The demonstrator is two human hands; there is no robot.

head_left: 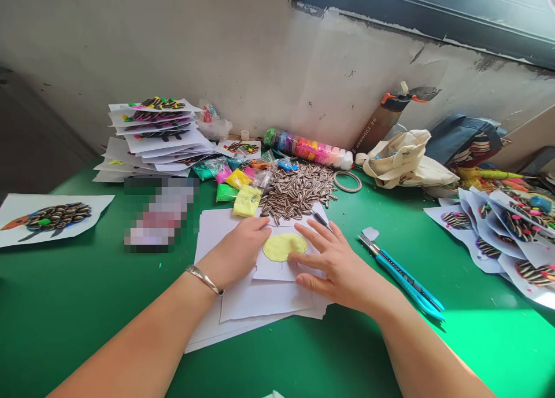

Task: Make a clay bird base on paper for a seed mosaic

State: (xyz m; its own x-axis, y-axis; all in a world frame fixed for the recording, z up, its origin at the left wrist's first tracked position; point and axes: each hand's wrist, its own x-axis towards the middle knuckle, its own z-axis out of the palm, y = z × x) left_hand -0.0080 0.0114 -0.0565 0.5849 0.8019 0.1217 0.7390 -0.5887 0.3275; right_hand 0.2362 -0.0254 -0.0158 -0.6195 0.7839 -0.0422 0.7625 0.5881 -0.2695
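A flat oval of pale yellow clay [277,247] lies on a small white sheet of paper [271,272], with a few drawn lines below it. My left hand [240,247], a silver bangle at its wrist, is closed at the sheet's left edge; its fingertips are partly hidden. Over the right side spreads my right hand [327,259], fingers apart, one fingertip touching the clay. Larger white sheets [212,323] lie stacked beneath. A dark pen [321,220] is partly covered by my right hand. Just beyond the paper is a heap of striped sunflower seeds [297,190].
Blue utility knives [407,282] lie to the right, near a tape roll [347,181]. Colored clay packets [247,201] sit beside the seeds. Seed-picture stacks stand at left [156,137] and right [507,230]. A bottle [381,120] and cloth bag [399,161] stand by the wall.
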